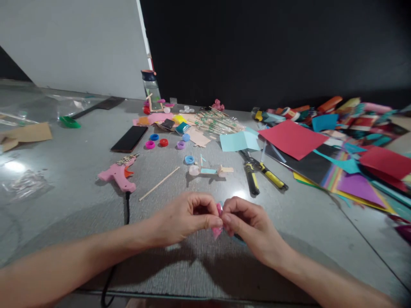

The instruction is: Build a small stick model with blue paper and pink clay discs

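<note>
Both hands meet low in the middle of the view, over the near part of the grey table. Between their fingertips is a small pink item (217, 232), shiny like clear plastic around it. My left hand (192, 216) pinches it from the left with thumb and forefinger. From the right, my right hand (248, 222) closes its thumb and forefinger on the same item. A bluish curved edge shows under my right hand, mostly hidden. Just beyond the hands lies a small assembly (208, 171) of sticks, light blue paper and round caps, with a blue ring-shaped cap (189, 160) beside it.
A pink glue gun (119, 176) with a black cord and a wooden stick (159, 184) lie left. Yellow-black pliers (252, 177) lie right. Farther back are a phone (130, 138), bottle (150, 85), coloured caps, wrapped sticks (221, 122) and red paper (293, 137).
</note>
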`<state>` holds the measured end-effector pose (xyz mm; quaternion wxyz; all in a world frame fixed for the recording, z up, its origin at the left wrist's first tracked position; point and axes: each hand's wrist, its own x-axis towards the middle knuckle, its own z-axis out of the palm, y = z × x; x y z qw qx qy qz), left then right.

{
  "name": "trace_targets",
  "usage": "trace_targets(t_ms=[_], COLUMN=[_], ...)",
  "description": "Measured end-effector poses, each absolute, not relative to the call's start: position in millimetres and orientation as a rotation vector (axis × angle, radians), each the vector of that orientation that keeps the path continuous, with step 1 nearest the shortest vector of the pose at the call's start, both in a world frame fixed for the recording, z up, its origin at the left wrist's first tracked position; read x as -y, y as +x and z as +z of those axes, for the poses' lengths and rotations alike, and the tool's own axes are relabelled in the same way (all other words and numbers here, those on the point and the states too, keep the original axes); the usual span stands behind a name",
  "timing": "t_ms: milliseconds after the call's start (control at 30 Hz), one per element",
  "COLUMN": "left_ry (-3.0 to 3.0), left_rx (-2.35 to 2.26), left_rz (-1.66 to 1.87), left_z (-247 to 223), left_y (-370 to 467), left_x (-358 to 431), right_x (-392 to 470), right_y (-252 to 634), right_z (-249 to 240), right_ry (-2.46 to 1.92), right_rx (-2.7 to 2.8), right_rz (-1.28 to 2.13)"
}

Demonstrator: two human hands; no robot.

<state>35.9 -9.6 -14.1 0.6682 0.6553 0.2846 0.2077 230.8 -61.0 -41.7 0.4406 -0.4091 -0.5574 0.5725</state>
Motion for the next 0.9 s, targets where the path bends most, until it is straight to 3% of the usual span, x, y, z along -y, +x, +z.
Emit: trace_targets(t_ms=[433, 900], left_ry=[2.492, 2.537], left_rx=[-0.876, -0.791], left_rz=[0.471, 0.535], left_z=[-23, -21], left_y=[36, 34], left_x=[33, 36], right_x=[68, 71], right_y=[225, 220], right_z=[-46, -44], right_ry=[-1.142, -1.137], right_rx=[1.624, 1.812], right_rz=[1.233, 0.961])
